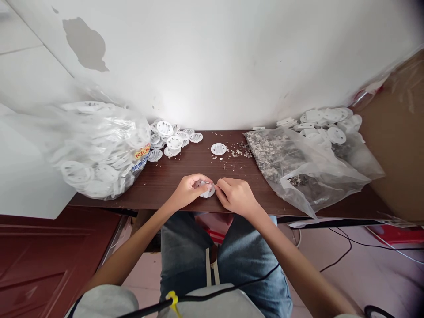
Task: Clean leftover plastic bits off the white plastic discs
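A round white plastic disc with small holes lies near the table's front edge. My left hand is closed on this disc from the left, fingers and thumb over its upper part. On the disc's right side, my right hand has its fingers pinched together, close to the left fingertips. A thin, small piece shows between the two hands; I cannot make out its kind. Beyond the hands, a second white disc lies flat on the brown table.
A clear bag full of white discs stands left, beside a loose disc pile. On the right lies a plastic bag of small metal pieces, with more white parts behind it. A cardboard box borders the right end. Small metal bits are scattered mid-table.
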`<state>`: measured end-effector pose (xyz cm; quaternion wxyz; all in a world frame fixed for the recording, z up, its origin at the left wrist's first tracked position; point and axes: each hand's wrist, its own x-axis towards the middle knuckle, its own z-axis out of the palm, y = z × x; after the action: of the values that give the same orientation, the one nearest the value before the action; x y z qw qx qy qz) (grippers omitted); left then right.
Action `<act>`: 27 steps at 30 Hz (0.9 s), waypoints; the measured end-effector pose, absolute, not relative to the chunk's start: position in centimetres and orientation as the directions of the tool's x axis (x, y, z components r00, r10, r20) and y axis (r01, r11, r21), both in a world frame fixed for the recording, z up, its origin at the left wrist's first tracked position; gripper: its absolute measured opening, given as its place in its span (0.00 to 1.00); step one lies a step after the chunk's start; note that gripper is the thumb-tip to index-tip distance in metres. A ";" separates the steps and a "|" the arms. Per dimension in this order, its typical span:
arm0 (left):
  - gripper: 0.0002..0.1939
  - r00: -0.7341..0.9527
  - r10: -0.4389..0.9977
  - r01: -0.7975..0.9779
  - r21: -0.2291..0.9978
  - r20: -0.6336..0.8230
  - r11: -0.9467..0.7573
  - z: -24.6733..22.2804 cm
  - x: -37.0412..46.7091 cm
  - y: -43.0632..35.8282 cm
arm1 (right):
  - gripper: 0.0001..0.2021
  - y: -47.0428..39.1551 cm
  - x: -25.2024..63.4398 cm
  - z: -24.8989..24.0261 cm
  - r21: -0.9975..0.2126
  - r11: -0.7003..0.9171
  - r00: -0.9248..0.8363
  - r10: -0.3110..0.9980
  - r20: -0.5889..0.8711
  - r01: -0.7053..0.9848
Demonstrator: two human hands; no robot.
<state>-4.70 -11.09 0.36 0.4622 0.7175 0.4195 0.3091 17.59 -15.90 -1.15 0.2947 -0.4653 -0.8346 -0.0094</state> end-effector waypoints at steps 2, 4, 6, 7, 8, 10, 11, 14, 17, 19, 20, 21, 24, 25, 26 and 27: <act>0.16 0.465 0.882 0.299 0.923 0.079 -0.240 0.1 -4.7 -11.0 | 0.15 -16.0 17.7 -1.1 -0.306 0.556 -0.371 0.787 0.493 0.772; 0.18 0.458 0.880 0.246 0.933 0.128 -0.263 -0.2 -4.7 -11.0 | 0.12 -15.9 17.9 -1.1 -0.411 0.528 -0.305 0.814 0.494 0.743; 0.22 0.443 0.876 0.174 0.940 0.190 -0.292 -0.5 -4.6 -11.0 | 0.09 -15.8 18.3 -1.1 -0.556 0.487 -0.190 0.841 0.506 0.674; 0.23 0.442 0.870 0.146 0.939 0.219 -0.311 -0.5 -4.6 -11.0 | 0.10 -15.6 18.5 -1.1 -0.622 0.473 -0.136 0.850 0.510 0.624; 0.22 0.447 0.861 0.130 0.934 0.243 -0.332 -0.5 -4.5 -11.1 | 0.11 -15.4 18.7 -1.1 -0.673 0.469 -0.098 0.854 0.512 0.572; 0.15 0.480 0.835 0.129 0.920 0.270 -0.371 -0.4 -4.4 -11.1 | 0.11 -15.0 19.0 -1.1 -0.729 0.486 -0.100 0.857 0.505 0.482; 0.12 0.499 0.822 0.133 0.912 0.276 -0.387 -0.3 -4.4 -11.2 | 0.10 -14.8 19.1 -1.1 -0.740 0.499 -0.134 0.858 0.496 0.452; 0.07 0.551 0.785 0.156 0.889 0.283 -0.430 0.1 -4.3 -11.1 | 0.08 -14.2 19.2 -1.1 -0.752 0.521 -0.246 0.853 0.460 0.404; 0.05 0.584 0.759 0.233 0.837 0.287 -0.496 0.5 -4.6 -11.0 | 0.07 -13.9 19.2 -1.4 -0.741 0.541 -0.303 0.840 0.450 0.397; 0.05 0.605 0.744 0.308 0.777 0.286 -0.549 0.7 -4.9 -11.0 | 0.07 -14.0 19.1 -1.6 -0.713 0.554 -0.328 0.831 0.449 0.430; 0.06 0.615 0.736 0.342 0.745 0.283 -0.572 0.9 -5.2 -11.0 | 0.07 -14.0 19.1 -1.7 -0.689 0.557 -0.337 0.830 0.444 0.465; 0.08 0.625 0.729 0.369 0.717 0.279 -0.591 1.0 -5.4 -11.1 | 0.08 -14.1 19.1 -1.9 -0.658 0.555 -0.343 0.832 0.436 0.510; 0.12 0.648 0.710 0.408 0.662 0.276 -0.629 1.2 -6.0 -11.5 | 0.13 -14.5 19.0 -2.1 -0.531 0.541 -0.375 0.839 0.394 0.652; 0.10 0.652 0.704 0.412 0.649 0.280 -0.639 1.2 -6.1 -11.6 | 0.13 -14.6 19.0 -2.2 -0.488 0.542 -0.391 0.838 0.381 0.685; 0.07 0.654 0.699 0.415 0.636 0.288 -0.650 1.1 -6.2 -11.7 | 0.13 -14.8 18.9 -2.2 -0.450 0.545 -0.406 0.834 0.374 0.707; 0.05 0.655 0.694 0.418 0.622 0.299 -0.662 1.0 -6.2 -11.8 | 0.13 -14.9 18.8 -2.2 -0.420 0.551 -0.416 0.829 0.374 0.721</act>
<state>-6.15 -11.83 1.04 0.2592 0.8719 0.3188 0.2664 18.82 -14.88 -2.19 0.2776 -0.4638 -0.8357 0.0975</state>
